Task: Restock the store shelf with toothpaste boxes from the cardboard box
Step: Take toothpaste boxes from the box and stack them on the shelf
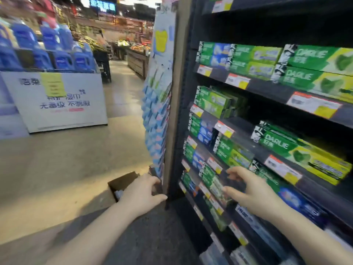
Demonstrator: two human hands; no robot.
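Observation:
An open brown cardboard box [122, 183] stands on the floor by the end of the dark store shelf [271, 90]. Something pale shows inside it. My left hand [142, 193] hovers over the box's right side with loosely spread fingers and holds nothing. Green toothpaste boxes [303, 75] lie in rows on several shelf levels. My right hand [252, 192] reaches to a low level, fingers and thumb spread just in front of a green toothpaste box [216, 185] lying there. The frame is blurred, so I cannot tell whether the fingers touch it.
A hanging strip of small blue and pink packs [156, 134] covers the shelf's end panel. Across the aisle stands a white display bin [57, 100] with blue bottles. Price tags line the shelf edges. Open floor lies to the left.

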